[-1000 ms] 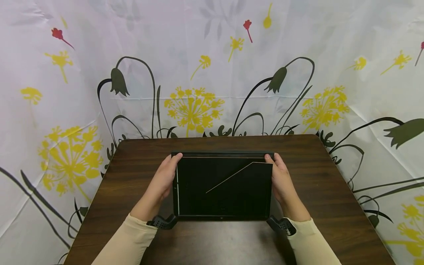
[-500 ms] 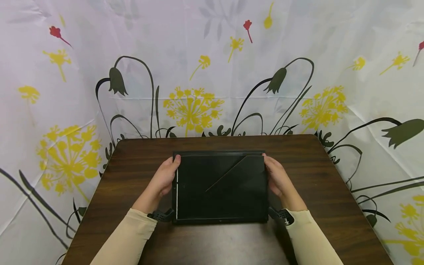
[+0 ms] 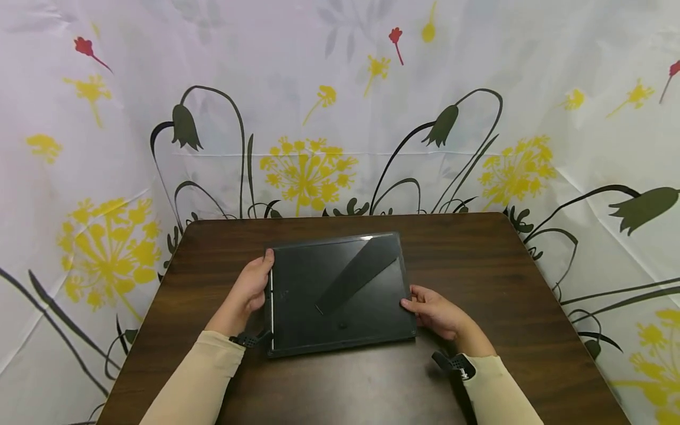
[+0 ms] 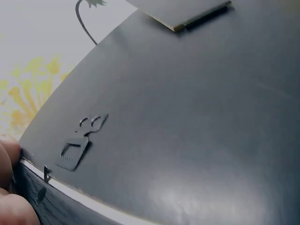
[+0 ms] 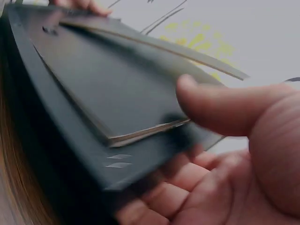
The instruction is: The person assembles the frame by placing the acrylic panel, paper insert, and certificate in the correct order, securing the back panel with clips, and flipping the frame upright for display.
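Observation:
A black picture frame [image 3: 300, 286] is held with its back up, slightly turned, above the table. On the back is a dark easel leg [image 3: 360, 276], which stands raised from the backing in the right wrist view. A small metal hanger [image 4: 75, 152] shows on the backing in the left wrist view. My left hand [image 3: 248, 290] grips the frame's left side, thumb over the upper edge. My right hand [image 3: 438, 313] holds the lower part of the right side, thumb on top and fingers beneath. The frame's front is hidden.
The brown wooden table [image 3: 478, 254] lies beneath the frame. Behind it and along both sides hangs a white flower-printed cloth [image 3: 340, 118]. Black wrist cameras [image 3: 454, 365] are strapped over the pale sleeves [image 3: 196, 378].
My right hand has moved from the upper right corner down to the lower right side. The picture frame has shifted left and turned, its right side now higher. The left hand still holds it.

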Demonstrator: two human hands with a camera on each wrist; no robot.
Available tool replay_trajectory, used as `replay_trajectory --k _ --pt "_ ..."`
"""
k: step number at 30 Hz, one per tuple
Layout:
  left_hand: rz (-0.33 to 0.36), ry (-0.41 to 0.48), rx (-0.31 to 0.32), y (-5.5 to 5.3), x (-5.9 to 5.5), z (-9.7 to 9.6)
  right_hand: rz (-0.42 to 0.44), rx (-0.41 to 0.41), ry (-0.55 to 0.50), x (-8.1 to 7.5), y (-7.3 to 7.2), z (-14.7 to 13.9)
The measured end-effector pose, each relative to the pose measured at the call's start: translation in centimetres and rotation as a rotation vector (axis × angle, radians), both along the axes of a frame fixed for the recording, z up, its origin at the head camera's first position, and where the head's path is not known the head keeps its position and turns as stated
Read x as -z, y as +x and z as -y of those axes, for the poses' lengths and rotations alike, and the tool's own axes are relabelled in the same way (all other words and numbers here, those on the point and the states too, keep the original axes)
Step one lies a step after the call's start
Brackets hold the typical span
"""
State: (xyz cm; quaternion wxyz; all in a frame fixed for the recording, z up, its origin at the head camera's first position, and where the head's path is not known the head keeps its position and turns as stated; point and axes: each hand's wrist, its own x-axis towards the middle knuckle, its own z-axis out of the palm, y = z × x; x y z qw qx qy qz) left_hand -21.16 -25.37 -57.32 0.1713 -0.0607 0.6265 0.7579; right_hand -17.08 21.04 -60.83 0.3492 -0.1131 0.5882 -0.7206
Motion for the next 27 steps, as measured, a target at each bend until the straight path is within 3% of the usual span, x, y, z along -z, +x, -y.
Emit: replay_trajectory --k 6,11,15,20,24,27 --pt "0.047 -0.019 0.018 -0.1 1.8 0.7 0.111 0.07 -0.182 0.3 -0.1 0.5" --pt "0.051 -0.076 0.015 -0.2 2.8 1.2 0.166 0.044 -0.347 0.6 -0.3 0.5" --pt "0.028 -0.05 0.042 -0.4 3.2 1.7 0.178 0.007 -0.445 0.6 -0.5 0.2" --pt "0.005 0.088 0.109 -0.5 3.7 2.4 0.127 0.033 -0.389 0.4 -0.4 0.4" --pt "0.007 0.203 0.14 -0.4 4.0 2.6 0.072 0.136 -0.256 0.3 0.0 0.7" --pt "-0.001 0.234 0.144 -0.3 4.0 2.6 -0.014 0.229 -0.134 0.2 0.2 1.3"
